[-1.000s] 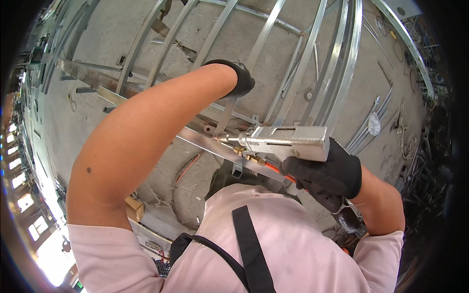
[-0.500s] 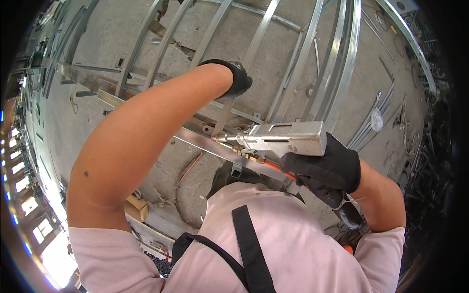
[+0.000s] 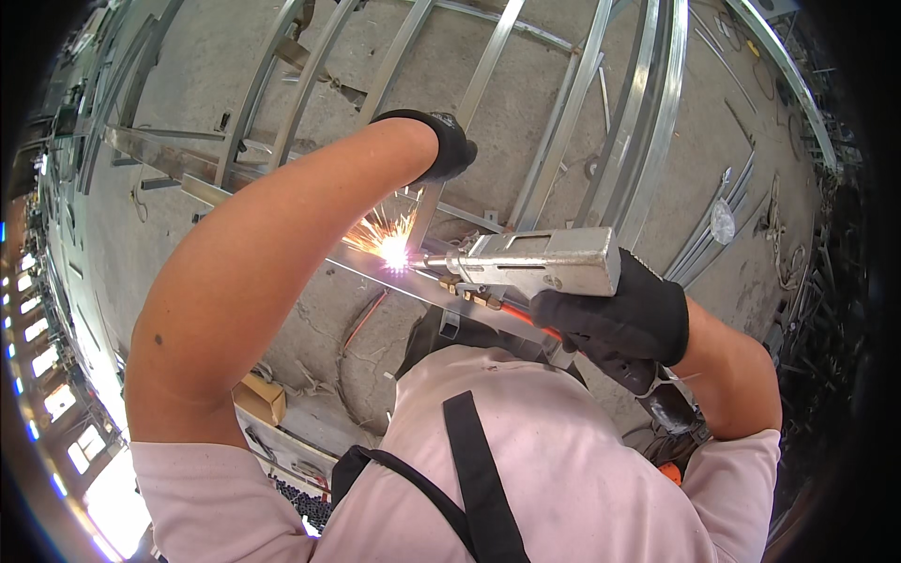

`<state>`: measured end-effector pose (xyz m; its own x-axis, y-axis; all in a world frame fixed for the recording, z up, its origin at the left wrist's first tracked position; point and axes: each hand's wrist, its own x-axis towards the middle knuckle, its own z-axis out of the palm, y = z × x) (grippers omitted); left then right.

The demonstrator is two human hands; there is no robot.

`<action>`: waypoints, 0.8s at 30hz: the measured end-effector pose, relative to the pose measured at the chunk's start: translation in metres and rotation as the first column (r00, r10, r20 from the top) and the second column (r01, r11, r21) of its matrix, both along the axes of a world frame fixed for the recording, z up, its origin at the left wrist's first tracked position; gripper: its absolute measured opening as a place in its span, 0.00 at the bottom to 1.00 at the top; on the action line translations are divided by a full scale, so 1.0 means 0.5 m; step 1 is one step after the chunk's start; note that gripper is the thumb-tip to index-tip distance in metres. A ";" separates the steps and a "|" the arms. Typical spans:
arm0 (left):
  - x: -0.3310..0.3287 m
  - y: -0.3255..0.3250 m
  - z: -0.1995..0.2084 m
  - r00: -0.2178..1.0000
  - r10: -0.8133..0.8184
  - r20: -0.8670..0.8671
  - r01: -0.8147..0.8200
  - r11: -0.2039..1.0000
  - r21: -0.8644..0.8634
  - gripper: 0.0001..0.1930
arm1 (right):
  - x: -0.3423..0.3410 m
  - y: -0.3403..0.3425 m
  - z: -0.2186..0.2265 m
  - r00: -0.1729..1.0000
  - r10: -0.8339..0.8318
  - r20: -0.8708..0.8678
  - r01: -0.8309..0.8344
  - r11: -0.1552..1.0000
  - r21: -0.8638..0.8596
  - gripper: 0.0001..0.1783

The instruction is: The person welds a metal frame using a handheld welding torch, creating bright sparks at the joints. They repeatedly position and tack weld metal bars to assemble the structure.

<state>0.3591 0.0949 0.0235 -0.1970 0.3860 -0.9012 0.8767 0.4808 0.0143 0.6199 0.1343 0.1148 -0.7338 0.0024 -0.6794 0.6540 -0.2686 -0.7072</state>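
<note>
My right hand (image 3: 624,314), in a black glove, is wrapped round the grip of a silver handheld welding gun (image 3: 544,261). The gun's nozzle points left at a joint where a square metal tube (image 3: 490,61) meets a long metal rail (image 3: 371,270). Bright light and orange sparks (image 3: 392,249) burst from the nozzle's tip. Farther out, my left hand (image 3: 450,150), also black-gloved, is closed round that tube just beyond the joint. Its fingers are mostly hidden by the back of the hand. An orange hose (image 3: 526,317) runs from brass fittings under the gun.
Parallel metal tubes (image 3: 389,66) of the frame stretch away over the concrete floor (image 3: 704,141). Loose thin bars (image 3: 704,239) lie at the right, and a cardboard box (image 3: 261,399) stands at the lower left. A cable (image 3: 340,371) curls on the floor below the rail.
Sparks and a bright glow have appeared at the nozzle's tip, where there were none. The gun and both hands have shifted slightly left in the picture, along with the frame.
</note>
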 end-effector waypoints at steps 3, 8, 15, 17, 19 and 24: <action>0.000 0.001 -0.001 1.000 0.031 0.000 -0.031 1.000 0.000 0.35 | -0.001 -0.001 0.000 1.000 -0.003 -0.026 0.004 1.000 0.013 0.28; 0.000 -0.003 -0.003 0.999 0.051 -0.009 -0.050 0.999 0.020 0.36 | -0.001 0.009 0.013 0.997 0.058 0.041 -0.056 0.997 -0.052 0.30; -0.002 0.001 -0.003 0.997 0.073 -0.012 -0.073 0.997 -0.008 0.36 | 0.004 0.008 0.007 0.995 0.085 0.055 -0.086 0.996 0.008 0.28; -0.002 -0.002 -0.008 0.999 0.050 -0.023 -0.049 0.999 0.024 0.36 | 0.006 0.007 0.006 0.996 0.074 0.057 -0.074 0.997 -0.009 0.28; -0.002 -0.002 -0.013 0.999 0.048 -0.021 -0.047 0.999 0.024 0.35 | 0.008 0.007 0.006 0.997 0.058 0.059 -0.056 0.998 -0.031 0.28; -0.005 0.000 -0.021 1.000 0.023 -0.008 -0.023 1.000 0.012 0.33 | 0.012 0.009 0.004 0.999 0.036 0.028 -0.034 0.997 -0.071 0.28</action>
